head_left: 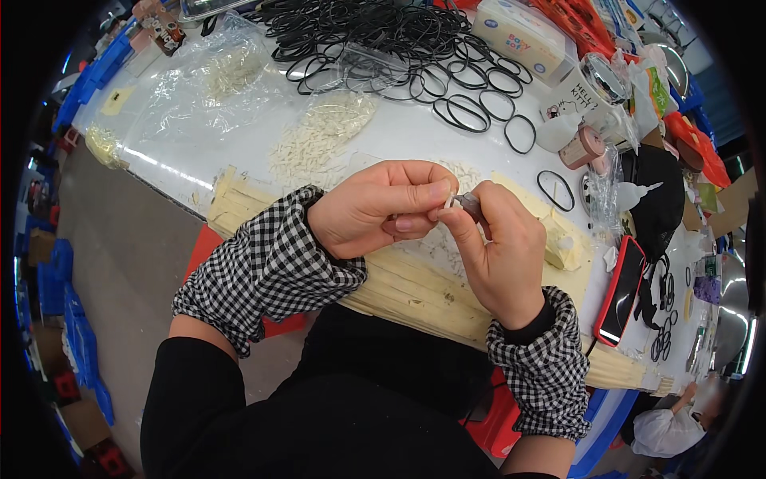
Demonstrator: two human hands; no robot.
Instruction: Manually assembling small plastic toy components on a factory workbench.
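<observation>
My left hand (pixel 379 203) is closed in a pinch, thumb against forefinger, at a small white piece (pixel 452 201). Fingers of my right hand (pixel 509 251) are curled round a small dark grey part (pixel 471 207), most of which they cover. The two hands meet above the near edge of the table, and the white piece touches the grey part between the fingertips. Just beyond my left hand lies a heap of small off-white strips (pixel 323 136). More of these strips lie scattered under my hands.
Many black rubber rings (pixel 375 36) pile up at the back. Clear plastic bags (pixel 227 76) lie to the left. A tissue pack (pixel 523 40), a white cup (pixel 570 96) and a red-edged phone (pixel 621 291) stand or lie to the right. Yellowish tape (pixel 415 291) covers the table's front edge.
</observation>
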